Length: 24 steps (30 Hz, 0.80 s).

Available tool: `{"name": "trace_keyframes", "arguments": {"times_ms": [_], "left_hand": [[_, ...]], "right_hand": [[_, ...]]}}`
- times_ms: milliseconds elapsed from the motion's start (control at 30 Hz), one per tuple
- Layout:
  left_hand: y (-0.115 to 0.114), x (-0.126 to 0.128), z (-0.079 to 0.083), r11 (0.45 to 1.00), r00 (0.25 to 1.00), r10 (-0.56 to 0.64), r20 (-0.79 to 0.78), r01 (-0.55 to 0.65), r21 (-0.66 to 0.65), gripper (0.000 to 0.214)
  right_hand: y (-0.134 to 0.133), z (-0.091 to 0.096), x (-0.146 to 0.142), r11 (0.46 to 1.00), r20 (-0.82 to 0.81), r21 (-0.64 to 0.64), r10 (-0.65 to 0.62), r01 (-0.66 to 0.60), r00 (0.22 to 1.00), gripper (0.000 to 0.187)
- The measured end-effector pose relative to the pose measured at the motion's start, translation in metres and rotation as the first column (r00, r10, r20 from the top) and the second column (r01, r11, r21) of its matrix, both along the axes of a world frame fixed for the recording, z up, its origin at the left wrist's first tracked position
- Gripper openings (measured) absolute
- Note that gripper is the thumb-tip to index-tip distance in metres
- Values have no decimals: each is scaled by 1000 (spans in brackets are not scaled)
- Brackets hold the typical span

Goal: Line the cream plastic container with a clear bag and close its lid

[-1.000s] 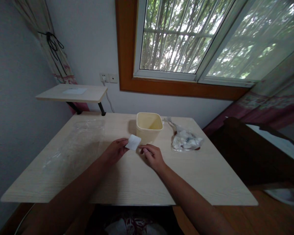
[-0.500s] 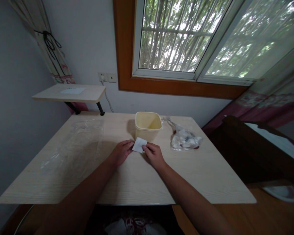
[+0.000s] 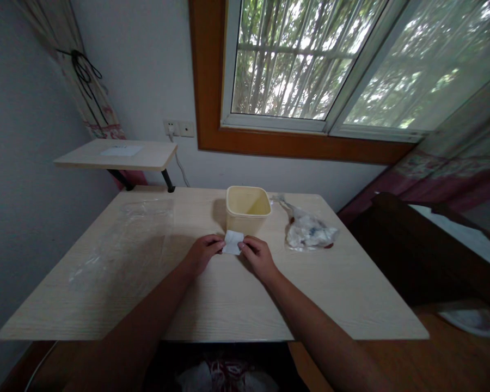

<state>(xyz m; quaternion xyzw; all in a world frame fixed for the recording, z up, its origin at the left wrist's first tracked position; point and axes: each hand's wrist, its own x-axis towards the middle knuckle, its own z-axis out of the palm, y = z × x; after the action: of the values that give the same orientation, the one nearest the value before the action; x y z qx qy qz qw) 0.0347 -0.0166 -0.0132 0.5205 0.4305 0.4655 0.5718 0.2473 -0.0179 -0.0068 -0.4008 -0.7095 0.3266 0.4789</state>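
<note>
A small white piece of paper (image 3: 232, 243), roughly square, is held up between my two hands above the table. My left hand (image 3: 204, 252) pinches its left edge. On the opposite edge, my right hand (image 3: 258, 256) grips it with the thumb on the near face. Just behind the paper stands a cream plastic bin (image 3: 248, 222), upright with its open top facing up; the paper and fingers overlap its lower front. Whether the paper is one layer or folded, I cannot tell.
On the table's right side lies a knotted clear plastic bag (image 3: 310, 233) with whitish crumpled contents. A flat clear plastic sheet or bag (image 3: 134, 239) spreads over the left. A raised shelf (image 3: 153, 154) bearing a paper sheet (image 3: 121, 151) stands at the back left of the table (image 3: 330, 305).
The paper has turned from a tilted position to nearly level, and my left fingers now pinch its left edge more closely. The bin and the bags stay where they were.
</note>
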Motion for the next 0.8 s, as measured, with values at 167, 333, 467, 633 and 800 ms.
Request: {"name": "trace_keyframes", "arguments": {"times_ms": [167,333,467,633,800], "left_hand": [[1,2,-6,999,999,24,33,-23,-34,25],[-2,4,-2,997,998,41,36,-39,-73,27],[-1,5,-1,997,999,36,23,-34,-66,28],[0,6,-2,990,988,125,86,-119,-76,28],[5,3,11,969,963,236,128,-223,-107,28]], "right_hand": [[2,2,-1,1000,-45,24,-2,3,999,22],[3,0,-1,999,-54,19,-30,31,998,20],[2,1,1,996,-54,54,-69,72,996,19],[3,5,12,990,-62,85,-111,116,992,19],[8,5,30,986,-110,39,-159,164,981,21]]}}
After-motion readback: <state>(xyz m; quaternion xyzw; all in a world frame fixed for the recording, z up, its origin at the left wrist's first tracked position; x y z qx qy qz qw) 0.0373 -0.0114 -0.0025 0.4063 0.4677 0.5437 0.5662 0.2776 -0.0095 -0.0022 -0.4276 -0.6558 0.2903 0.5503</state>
